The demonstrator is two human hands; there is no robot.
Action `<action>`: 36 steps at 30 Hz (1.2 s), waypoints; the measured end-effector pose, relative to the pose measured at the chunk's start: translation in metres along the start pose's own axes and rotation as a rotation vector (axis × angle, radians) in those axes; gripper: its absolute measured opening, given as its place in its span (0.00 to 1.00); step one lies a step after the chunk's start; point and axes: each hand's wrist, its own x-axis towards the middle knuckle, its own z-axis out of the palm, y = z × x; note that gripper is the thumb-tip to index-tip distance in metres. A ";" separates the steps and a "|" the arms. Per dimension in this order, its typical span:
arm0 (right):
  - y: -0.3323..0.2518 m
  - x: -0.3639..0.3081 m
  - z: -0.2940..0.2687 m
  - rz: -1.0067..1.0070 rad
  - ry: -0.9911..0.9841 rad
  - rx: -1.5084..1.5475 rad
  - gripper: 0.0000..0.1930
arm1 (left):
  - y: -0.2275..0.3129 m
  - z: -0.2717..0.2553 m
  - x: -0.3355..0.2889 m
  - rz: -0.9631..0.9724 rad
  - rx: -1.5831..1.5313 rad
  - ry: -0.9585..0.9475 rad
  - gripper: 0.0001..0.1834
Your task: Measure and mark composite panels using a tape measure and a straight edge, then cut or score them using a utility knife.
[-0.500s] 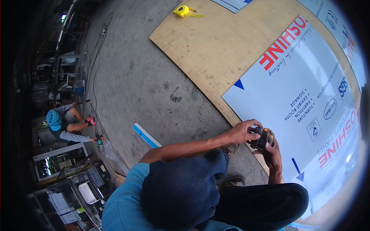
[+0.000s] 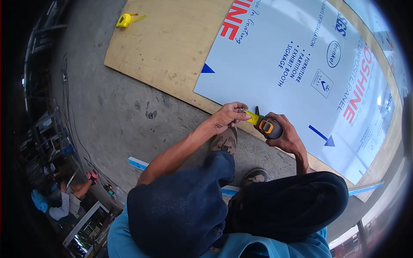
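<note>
A black and orange tape measure [image 2: 267, 126] sits in my right hand [image 2: 287, 136], whose fingers wrap round its case. Between the fingertips of my left hand [image 2: 231, 117] is the end of its yellow blade [image 2: 252, 116], with a short length drawn out. A slim dark pointed thing [image 2: 257, 110] shows beside the blade; its kind is unclear. Both hands are over the near edge of a white composite panel [image 2: 262, 92] with red and blue print. That panel lies on a plywood sheet [image 2: 159, 64].
A yellow tape measure [image 2: 125, 20] rests on the plywood's far left corner. A long blue and white strip [image 2: 138, 163] lies on the concrete floor [image 2: 116, 99] by my shoes [image 2: 224, 141]. At the lower left, a co-worker [image 2: 62, 202] crouches near a power tool [image 2: 110, 190] and cables.
The view has shifted, bringing the panel further left. My left hand has moved off the tape measure's case and pulled out a short length of blade.
</note>
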 end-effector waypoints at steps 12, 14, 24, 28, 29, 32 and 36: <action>0.132 -0.119 -0.067 0.169 0.490 -0.222 0.34 | 0.026 -0.098 -0.015 0.606 1.083 0.920 0.19; 0.134 -0.128 -0.067 0.186 0.524 -0.240 0.34 | 0.020 -0.102 -0.007 0.617 1.013 0.942 0.20; 0.136 -0.137 -0.045 0.279 0.531 -0.270 0.44 | -0.003 -0.056 -0.002 1.091 1.714 0.917 0.16; 0.122 -0.111 -0.038 0.224 0.499 -0.240 0.39 | -0.025 -0.038 0.011 1.087 1.728 0.315 0.17; 0.119 -0.106 -0.036 0.242 0.468 -0.176 0.35 | -0.035 -0.026 0.014 1.115 1.694 0.263 0.17; 0.130 -0.109 -0.033 0.230 0.508 -0.179 0.35 | -0.040 0.007 0.026 1.033 1.758 0.161 0.20; 0.134 -0.121 -0.039 0.278 0.530 -0.237 0.39 | -0.068 0.075 0.052 0.966 1.774 0.016 0.27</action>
